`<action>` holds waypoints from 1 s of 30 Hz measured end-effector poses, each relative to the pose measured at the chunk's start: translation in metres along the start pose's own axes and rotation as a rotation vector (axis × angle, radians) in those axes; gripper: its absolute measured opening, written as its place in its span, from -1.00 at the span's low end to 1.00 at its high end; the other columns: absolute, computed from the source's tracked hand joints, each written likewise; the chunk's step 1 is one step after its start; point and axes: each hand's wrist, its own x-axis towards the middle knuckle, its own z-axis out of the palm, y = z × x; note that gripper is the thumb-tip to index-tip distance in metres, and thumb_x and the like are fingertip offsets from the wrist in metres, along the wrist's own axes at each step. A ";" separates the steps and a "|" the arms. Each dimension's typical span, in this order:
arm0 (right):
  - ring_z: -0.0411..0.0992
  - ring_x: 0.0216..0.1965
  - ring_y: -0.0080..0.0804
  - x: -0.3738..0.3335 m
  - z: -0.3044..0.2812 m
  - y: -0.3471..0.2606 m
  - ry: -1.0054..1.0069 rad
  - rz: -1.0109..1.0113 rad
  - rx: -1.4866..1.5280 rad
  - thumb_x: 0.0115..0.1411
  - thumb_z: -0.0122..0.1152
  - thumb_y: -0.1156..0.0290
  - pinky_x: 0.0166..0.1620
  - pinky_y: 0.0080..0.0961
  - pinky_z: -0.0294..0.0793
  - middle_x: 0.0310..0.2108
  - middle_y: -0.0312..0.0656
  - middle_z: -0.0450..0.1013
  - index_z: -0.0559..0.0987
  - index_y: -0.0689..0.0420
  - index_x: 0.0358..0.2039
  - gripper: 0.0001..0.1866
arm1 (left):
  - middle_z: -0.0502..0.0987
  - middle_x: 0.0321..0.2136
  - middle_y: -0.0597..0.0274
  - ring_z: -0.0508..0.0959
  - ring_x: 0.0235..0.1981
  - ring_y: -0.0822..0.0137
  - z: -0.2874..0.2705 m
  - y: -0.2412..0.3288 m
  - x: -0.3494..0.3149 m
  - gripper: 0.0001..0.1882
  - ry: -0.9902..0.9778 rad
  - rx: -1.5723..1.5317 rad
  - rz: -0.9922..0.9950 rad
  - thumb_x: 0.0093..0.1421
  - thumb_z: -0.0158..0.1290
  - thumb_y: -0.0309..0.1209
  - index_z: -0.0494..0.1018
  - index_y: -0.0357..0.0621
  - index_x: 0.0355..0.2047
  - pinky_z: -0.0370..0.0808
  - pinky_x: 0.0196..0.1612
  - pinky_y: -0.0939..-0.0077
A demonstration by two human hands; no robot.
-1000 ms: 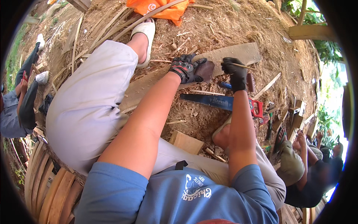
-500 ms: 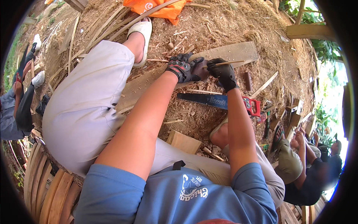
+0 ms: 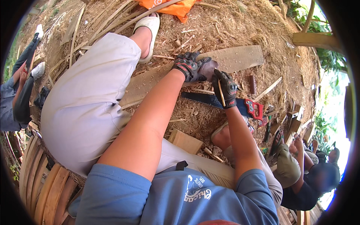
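Note:
My left hand (image 3: 188,66), in a black padded glove, is closed on a dark brown piece of sandpaper (image 3: 208,70) above a long flat plank (image 3: 243,57) lying on the ground. My gloved right hand (image 3: 228,87) is closed around a thin wooden stick (image 3: 221,93), whose end points back toward me. Its fingertips are by the sheet's near right corner; whether they touch it, I cannot tell. Below my right hand lies a handsaw (image 3: 198,98) with a dark blade and red handle, partly hidden by that hand and wrist.
Wood shavings cover the ground. A short brown block (image 3: 252,84) and a thin offcut (image 3: 268,89) lie right of my right hand. A wooden block (image 3: 185,141) sits between my legs. An orange bag (image 3: 174,9) lies ahead. Other people sit at far left and right (image 3: 288,168).
My right hand has turned and drawn slightly nearer to me. The stick in it swung from pointing right to pointing toward me. More of the brown sandpaper shows at my left hand.

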 end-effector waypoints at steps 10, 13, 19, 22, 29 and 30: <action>0.64 -0.21 -0.30 0.015 0.003 0.013 0.188 0.336 0.474 0.40 0.24 0.30 -0.12 -0.32 0.62 -0.24 -0.09 0.69 0.71 0.25 -0.02 -0.69 | -0.03 0.59 -0.09 0.06 0.58 -0.15 0.005 -0.001 0.004 0.02 0.013 0.024 -0.004 0.27 -0.03 0.47 -0.09 0.53 0.63 0.01 0.58 -0.06; 0.60 -0.23 -0.46 0.020 0.001 0.016 0.117 0.518 0.886 0.42 0.26 0.35 -0.13 -0.49 0.60 -0.21 -0.17 0.68 0.68 0.32 0.01 -0.70 | -0.03 0.59 -0.10 0.06 0.58 -0.15 0.000 0.000 0.001 0.03 0.002 0.020 -0.009 0.27 -0.04 0.48 -0.09 0.52 0.63 0.00 0.58 -0.06; 0.62 -0.19 -0.47 0.018 0.000 -0.011 -0.044 0.527 0.764 0.45 0.25 0.37 -0.08 -0.49 0.62 -0.15 -0.17 0.70 0.66 0.31 0.06 -0.70 | -0.04 0.60 -0.06 0.04 0.59 -0.12 0.005 -0.001 0.003 0.03 0.023 0.023 -0.007 0.28 -0.11 0.51 -0.10 0.51 0.64 -0.03 0.59 -0.09; 0.63 -0.15 -0.47 0.014 -0.011 -0.009 -0.144 0.220 0.587 0.44 0.26 0.41 -0.06 -0.47 0.63 -0.08 -0.23 0.71 0.67 0.27 0.07 -0.72 | -0.06 0.61 -0.04 0.03 0.60 -0.12 0.004 -0.001 0.002 0.02 0.017 0.030 -0.010 0.28 -0.13 0.51 -0.10 0.51 0.64 -0.03 0.59 -0.09; 0.60 0.08 -0.45 0.037 -0.042 -0.007 -0.607 0.422 0.764 0.36 0.30 0.46 0.11 -0.50 0.58 0.14 -0.10 0.65 0.63 0.16 0.27 -0.54 | -0.07 0.62 -0.04 0.03 0.60 -0.15 0.004 -0.005 0.005 0.02 -0.014 0.018 -0.020 0.28 -0.12 0.50 -0.10 0.50 0.64 -0.03 0.59 -0.07; 0.60 0.08 -0.45 0.038 -0.048 -0.009 -0.637 0.416 0.760 0.37 0.29 0.45 0.10 -0.51 0.57 0.14 -0.12 0.65 0.63 0.16 0.26 -0.55 | -0.07 0.62 -0.04 0.03 0.59 -0.15 0.004 -0.006 0.004 0.03 -0.021 0.015 -0.019 0.28 -0.11 0.50 -0.10 0.50 0.64 -0.03 0.59 -0.07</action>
